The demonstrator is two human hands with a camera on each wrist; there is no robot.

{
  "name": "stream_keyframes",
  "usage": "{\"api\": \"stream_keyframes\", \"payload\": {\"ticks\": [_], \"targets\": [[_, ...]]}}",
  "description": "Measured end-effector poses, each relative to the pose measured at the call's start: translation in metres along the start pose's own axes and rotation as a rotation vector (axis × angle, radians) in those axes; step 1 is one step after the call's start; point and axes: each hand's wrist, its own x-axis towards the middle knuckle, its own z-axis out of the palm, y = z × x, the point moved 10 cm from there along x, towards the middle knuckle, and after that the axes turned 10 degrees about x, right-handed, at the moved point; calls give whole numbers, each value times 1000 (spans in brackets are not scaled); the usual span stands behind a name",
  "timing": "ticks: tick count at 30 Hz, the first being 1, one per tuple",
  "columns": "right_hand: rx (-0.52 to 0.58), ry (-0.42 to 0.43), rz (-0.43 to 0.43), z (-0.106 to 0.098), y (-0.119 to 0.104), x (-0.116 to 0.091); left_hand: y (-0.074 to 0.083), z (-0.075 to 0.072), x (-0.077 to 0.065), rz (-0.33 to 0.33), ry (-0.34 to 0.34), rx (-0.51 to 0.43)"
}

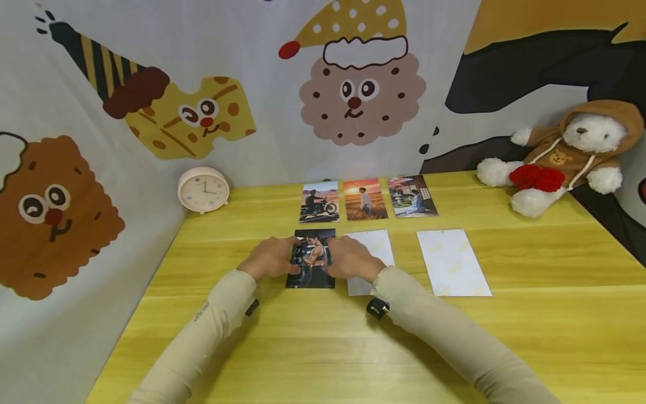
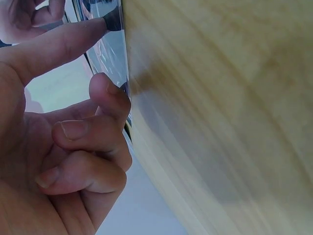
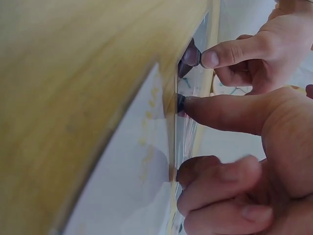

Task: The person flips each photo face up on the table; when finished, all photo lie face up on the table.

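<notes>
A dark photo card point(image 1: 314, 278) of a person in a gym lies face up on the table. My left hand point(image 1: 271, 258) touches its left side and my right hand point(image 1: 350, 258) its right side. In the left wrist view, the left thumb point(image 2: 63, 46) reaches straight onto the glossy card while the other fingers are bent. The right thumb point(image 3: 230, 113) presses the card in the right wrist view, its other fingers curled beside it. Partly beneath the right hand and wrist lies a white card point(image 1: 379, 247) with faint yellow marks.
Behind lie three more photo cards: a motorcycle point(image 1: 319, 202), a sunset field point(image 1: 365, 199) and a garden scene point(image 1: 413, 196). Another white card point(image 1: 454, 264) lies to the right. A round clock point(image 1: 203, 189) stands back left; a teddy bear point(image 1: 570, 157) sits back right against the cloth.
</notes>
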Motion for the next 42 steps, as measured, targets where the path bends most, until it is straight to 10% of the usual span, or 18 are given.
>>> {"api": "stream_keyframes", "payload": {"ticks": [7,13,21,42], "targets": [[-16,22,-74,-4,-1,-11,6,-11,-9,16,108,-64],[-69,124,-126,-29,10,-42,38,-27,-32,136,274,-317],[-100,205,-96,-54,53,-81,88,-1,-49,274,32,-696],[-205,261,-108,-40,66,-99,123,15,-38,274,-111,-842]]}}
